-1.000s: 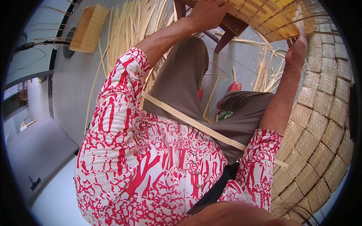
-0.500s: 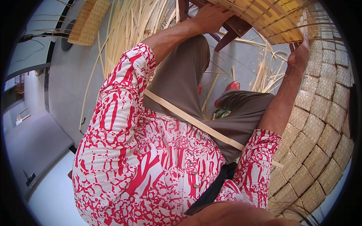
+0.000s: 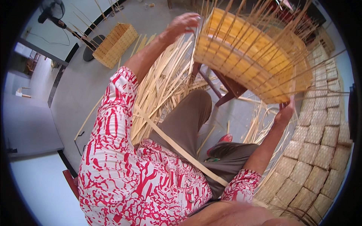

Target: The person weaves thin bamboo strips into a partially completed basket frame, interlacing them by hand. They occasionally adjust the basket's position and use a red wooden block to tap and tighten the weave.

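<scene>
A half-woven bamboo basket (image 3: 241, 52), yellow and curved, is tilted over a dark brown wooden stool (image 3: 230, 84). Long thin stakes stick up from its rim. My right hand (image 3: 285, 112) grips the basket's lower right corner, with fingers partly hidden behind it. Up at the basket's left end is my left hand (image 3: 184, 23), beside the end stakes. Motion blurs its fingers, so whether they grip a stake is unclear. A flat bamboo strip (image 3: 181, 150) lies slantwise across my lap.
Loose bamboo strips (image 3: 158, 75) cover the floor left of the stool. Another woven basket (image 3: 115, 45) stands beside a floor fan (image 3: 56, 17) at the far left. Rows of stacked woven pieces (image 3: 305, 150) line the right side.
My left hand has moved from the stool and basket edge up to the basket's left end. The view has shifted, showing more of the basket and its stakes. My right hand stays at the corner.
</scene>
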A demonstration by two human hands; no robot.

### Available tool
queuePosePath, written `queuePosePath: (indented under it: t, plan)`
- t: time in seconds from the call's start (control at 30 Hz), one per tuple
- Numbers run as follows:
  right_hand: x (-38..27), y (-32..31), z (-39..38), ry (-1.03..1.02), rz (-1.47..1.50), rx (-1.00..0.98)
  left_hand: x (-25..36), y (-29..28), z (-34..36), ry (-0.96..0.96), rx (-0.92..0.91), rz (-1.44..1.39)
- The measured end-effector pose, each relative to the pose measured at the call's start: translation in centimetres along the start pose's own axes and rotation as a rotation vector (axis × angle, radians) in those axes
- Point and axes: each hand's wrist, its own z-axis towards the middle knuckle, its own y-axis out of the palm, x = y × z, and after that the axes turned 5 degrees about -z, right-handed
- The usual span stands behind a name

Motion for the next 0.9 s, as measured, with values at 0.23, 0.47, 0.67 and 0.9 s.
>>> queuePosePath:
  t: [0.23,0.47,0.67,0.9]
  plan:
    - [-0.4,-0.3,-0.9,-0.034,0.036,-0.016,4.8,4.0,0.9,-0.312,-0.216,0.294]
    - [0.9,-0.1,-0.5,-0.221,0.025,-0.197,2.3,1.2,3.5,-0.758,-0.291,0.364]
    - [0.7,0.0,-1.8,-0.186,-0.045,-0.286,2.8,-7.9,-5.7,-0.573,-0.165,0.2]
    - [1.2,0.7,-2.5,-0.046,-0.126,-0.476,0.3,-14.8,-27.6,-0.606,0.205,-0.238]
